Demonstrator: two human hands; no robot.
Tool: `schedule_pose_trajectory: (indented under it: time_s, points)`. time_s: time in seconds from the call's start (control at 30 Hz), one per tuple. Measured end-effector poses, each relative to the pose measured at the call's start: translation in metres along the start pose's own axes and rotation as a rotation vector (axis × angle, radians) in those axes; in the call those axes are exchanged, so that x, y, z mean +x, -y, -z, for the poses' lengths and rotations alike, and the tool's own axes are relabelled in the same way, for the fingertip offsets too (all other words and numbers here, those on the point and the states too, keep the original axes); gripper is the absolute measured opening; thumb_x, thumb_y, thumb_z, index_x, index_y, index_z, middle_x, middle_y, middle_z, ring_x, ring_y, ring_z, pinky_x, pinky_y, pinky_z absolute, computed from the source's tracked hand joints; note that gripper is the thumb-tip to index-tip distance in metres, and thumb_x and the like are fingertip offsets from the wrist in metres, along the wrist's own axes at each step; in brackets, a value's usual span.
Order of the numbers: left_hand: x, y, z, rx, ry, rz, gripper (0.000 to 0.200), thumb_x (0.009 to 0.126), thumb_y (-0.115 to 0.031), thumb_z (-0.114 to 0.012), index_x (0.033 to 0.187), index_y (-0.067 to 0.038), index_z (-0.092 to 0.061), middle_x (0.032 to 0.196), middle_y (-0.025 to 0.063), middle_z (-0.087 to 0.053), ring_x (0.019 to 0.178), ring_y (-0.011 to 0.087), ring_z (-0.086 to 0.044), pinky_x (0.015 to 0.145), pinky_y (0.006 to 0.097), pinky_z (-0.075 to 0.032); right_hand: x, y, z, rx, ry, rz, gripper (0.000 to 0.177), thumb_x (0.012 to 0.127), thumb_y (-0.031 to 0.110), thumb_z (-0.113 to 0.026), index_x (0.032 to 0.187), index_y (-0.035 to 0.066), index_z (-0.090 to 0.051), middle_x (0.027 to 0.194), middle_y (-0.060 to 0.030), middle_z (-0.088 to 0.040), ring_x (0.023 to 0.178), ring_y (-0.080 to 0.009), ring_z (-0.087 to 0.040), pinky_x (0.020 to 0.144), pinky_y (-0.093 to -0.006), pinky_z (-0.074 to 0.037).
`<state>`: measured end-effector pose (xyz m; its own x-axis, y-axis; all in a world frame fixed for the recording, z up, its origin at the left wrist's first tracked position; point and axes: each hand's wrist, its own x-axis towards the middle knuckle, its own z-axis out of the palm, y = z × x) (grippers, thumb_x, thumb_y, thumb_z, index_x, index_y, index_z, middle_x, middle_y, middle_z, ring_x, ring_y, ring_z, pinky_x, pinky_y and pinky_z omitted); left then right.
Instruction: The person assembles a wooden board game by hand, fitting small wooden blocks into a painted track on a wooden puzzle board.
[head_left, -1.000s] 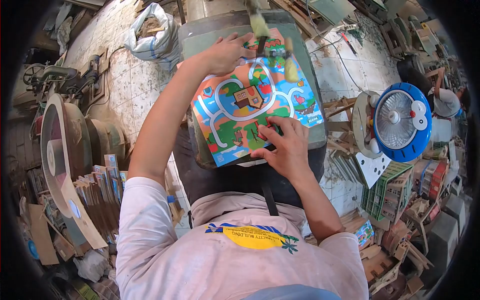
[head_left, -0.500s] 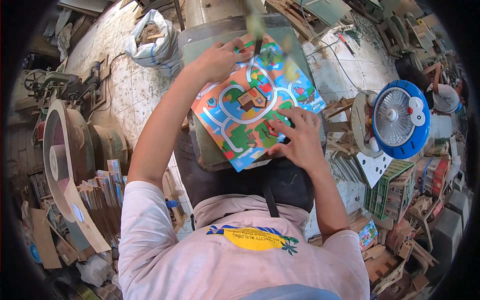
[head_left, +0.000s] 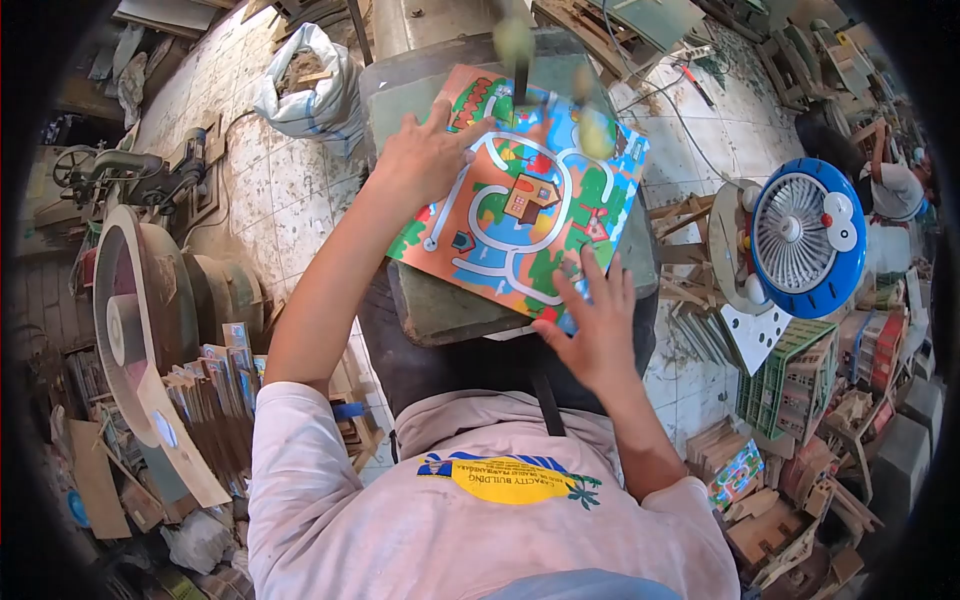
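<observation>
A brightly printed maze board [head_left: 585, 185] lies turned at an angle on a worn, dark machine table [head_left: 440, 310]. White curved tracks loop around a small house picture at its middle. My left hand [head_left: 425, 160] rests on the board's upper left part, fingers stretched out across it. My right hand [head_left: 598, 325] is at the lower right edge, open with fingers spread and the fingertips over the print. A thin dark upright machine part [head_left: 520, 80] comes down at the board's far edge, partly hidden by a blurred greenish shape close to the camera.
A blue-rimmed fan [head_left: 808, 238] stands to the right, near a green crate [head_left: 785, 390]. At the left are a large round machine wheel [head_left: 125, 330] and stacked boards [head_left: 205, 395]. A white sack [head_left: 310, 90] sits at upper left. Another person [head_left: 895, 185] is at far right.
The board has turned counter-clockwise, its bottom corner swinging to the right. My left hand has shifted slightly down, and my right hand has moved lower, toward my body.
</observation>
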<state>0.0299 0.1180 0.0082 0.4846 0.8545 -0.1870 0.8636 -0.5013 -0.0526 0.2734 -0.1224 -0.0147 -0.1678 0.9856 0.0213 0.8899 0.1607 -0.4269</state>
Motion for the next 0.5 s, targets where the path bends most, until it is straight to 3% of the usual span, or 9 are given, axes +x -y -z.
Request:
schedule_pose_trajectory:
  time_s: [0.03, 0.13, 0.17, 0.23, 0.33, 0.5]
  points:
    - [-0.005, -0.004, 0.009, -0.059, 0.095, 0.073, 0.056, 0.113, -0.035, -0.055, 0.168, -0.033, -0.042, 0.163, 0.0161, -0.049, 0.154, 0.0358, -0.041, 0.108, 0.0542, -0.048, 0.004, -0.012, -0.002, -0.028, -0.051, 0.045, 0.075, 0.083, 0.052, -0.088, 0.146, 0.016, -0.069, 0.172, -0.0208, -0.038, 0.155, -0.0596, -0.031, 0.125, -0.0732, -0.024]
    - [-0.018, -0.004, 0.01, 0.111, -0.029, 0.021, 0.055, 0.113, -0.041, -0.054, 0.167, -0.035, -0.043, 0.173, 0.0131, -0.039, 0.158, 0.0403, -0.037, 0.119, 0.0604, -0.042, 0.016, -0.047, 0.012, 0.025, -0.033, 0.127, 0.075, 0.081, 0.052, -0.088, 0.146, 0.019, -0.069, 0.172, -0.0177, -0.042, 0.153, -0.0585, -0.035, 0.125, -0.0717, -0.027]
    - [-0.018, -0.001, 0.005, 0.109, -0.03, 0.017, 0.055, 0.113, -0.041, -0.054, 0.167, -0.035, -0.043, 0.173, 0.0131, -0.039, 0.158, 0.0403, -0.037, 0.119, 0.0604, -0.042, 0.02, -0.058, 0.019, 0.049, -0.014, 0.177, 0.075, 0.081, 0.052, -0.088, 0.146, 0.02, -0.069, 0.171, -0.0166, -0.043, 0.153, -0.0577, -0.036, 0.125, -0.0713, -0.027]
    - [-0.019, 0.006, -0.011, 0.009, -0.128, -0.017, 0.056, 0.113, -0.045, -0.053, 0.166, -0.033, -0.044, 0.178, 0.0106, -0.032, 0.163, 0.0412, -0.03, 0.127, 0.0647, -0.032, 0.032, -0.073, 0.03, 0.075, 0.005, 0.194, 0.073, 0.081, 0.053, -0.087, 0.145, 0.022, -0.07, 0.172, -0.014, -0.043, 0.155, -0.055, -0.036, 0.126, -0.0714, -0.026]
    - [-0.025, 0.01, -0.02, -0.047, -0.147, -0.031, 0.057, 0.112, -0.047, -0.052, 0.166, -0.029, -0.044, 0.18, 0.0113, -0.027, 0.165, 0.0418, -0.025, 0.13, 0.0653, -0.027, 0.049, -0.092, 0.045, 0.086, 0.117, 0.201, 0.07, 0.083, 0.052, -0.085, 0.145, 0.022, -0.071, 0.174, -0.0097, -0.042, 0.161, -0.0504, -0.029, 0.129, -0.0702, -0.021]
    - [-0.042, 0.001, -0.039, -0.163, -0.239, -0.026, 0.063, 0.11, -0.045, -0.057, 0.164, -0.015, -0.046, 0.176, 0.0144, -0.035, 0.164, 0.0413, -0.029, 0.129, 0.0661, -0.026, 0.053, -0.113, 0.048, 0.071, 0.097, 0.123, 0.065, 0.085, 0.045, -0.085, 0.143, 0.02, -0.072, 0.172, -0.0115, -0.045, 0.162, -0.0458, -0.03, 0.129, -0.071, -0.02]
